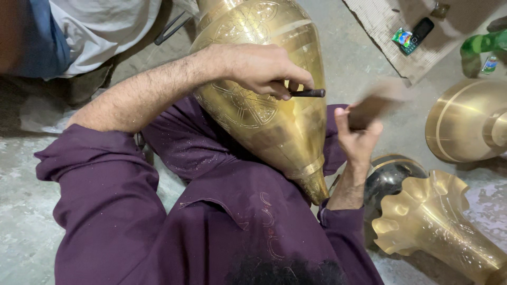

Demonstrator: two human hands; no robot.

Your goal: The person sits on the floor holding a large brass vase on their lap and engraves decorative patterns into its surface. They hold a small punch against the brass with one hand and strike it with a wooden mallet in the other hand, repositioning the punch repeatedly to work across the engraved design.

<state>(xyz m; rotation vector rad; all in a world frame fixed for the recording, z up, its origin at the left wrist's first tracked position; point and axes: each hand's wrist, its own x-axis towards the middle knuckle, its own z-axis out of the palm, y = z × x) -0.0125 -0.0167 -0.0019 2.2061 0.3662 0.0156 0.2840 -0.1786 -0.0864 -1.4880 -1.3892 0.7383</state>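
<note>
Brass vase (274, 100) lay across lap, long axis running from narrow neck near body up and away; left hand (261, 68) closed on dark punch (308, 93), tip against vase wall; right hand (359, 129) just beside, gripping blurred mallet (377, 100), nearer punch's free end.

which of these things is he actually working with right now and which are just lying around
In use: engraved brass vase, dark chisel in left hand, blurred hammer in right hand.

Lying about: fluted brass piece, round brass base, mobile phone, green bottle.
</note>
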